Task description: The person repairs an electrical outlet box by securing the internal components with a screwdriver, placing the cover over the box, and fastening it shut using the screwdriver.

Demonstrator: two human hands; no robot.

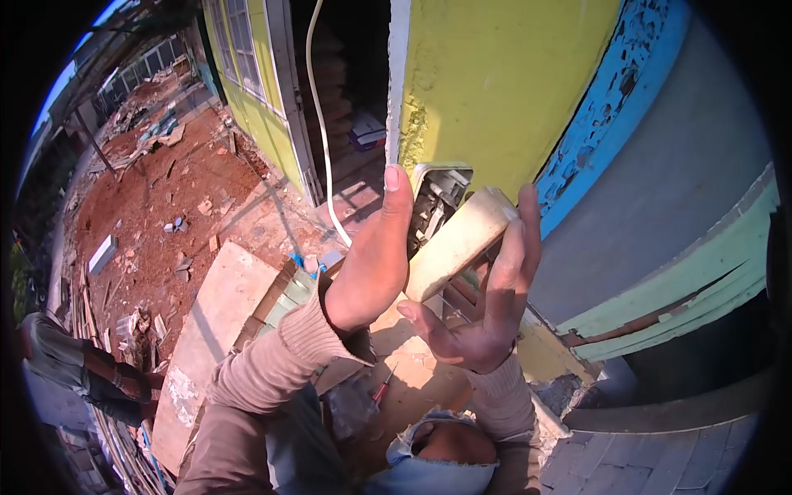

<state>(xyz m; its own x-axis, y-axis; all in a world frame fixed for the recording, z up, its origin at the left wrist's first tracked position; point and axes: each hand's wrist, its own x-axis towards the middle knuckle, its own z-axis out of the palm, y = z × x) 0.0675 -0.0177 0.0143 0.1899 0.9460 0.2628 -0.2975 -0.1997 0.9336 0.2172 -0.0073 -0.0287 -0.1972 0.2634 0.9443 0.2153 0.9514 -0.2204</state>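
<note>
A cream rectangular block or cover [462, 243], its material unclear, is held tilted in front of me. My right hand [487, 322] grips it, fingertips at its upper right end and thumb by its lower end. My left hand [373, 260] is at its left side with the thumb stretched upward; its other fingers are hidden, so their hold does not show. Just behind the block, a pale open casing [445, 188] shows metal and wiring-like parts inside. Below my hands, a small screwdriver [383, 389] with a red handle lies on a wooden board [417, 381] beside a clear plastic bag [351, 408].
A pale cable [315, 91] hangs down past the dark doorway [355, 49]. The yellow wall [503, 82] stands ahead, with a peeling blue post [606, 107] to its right. Left are a leaning panel [214, 330], rubble on red soil [181, 181] and another person's leg [62, 355].
</note>
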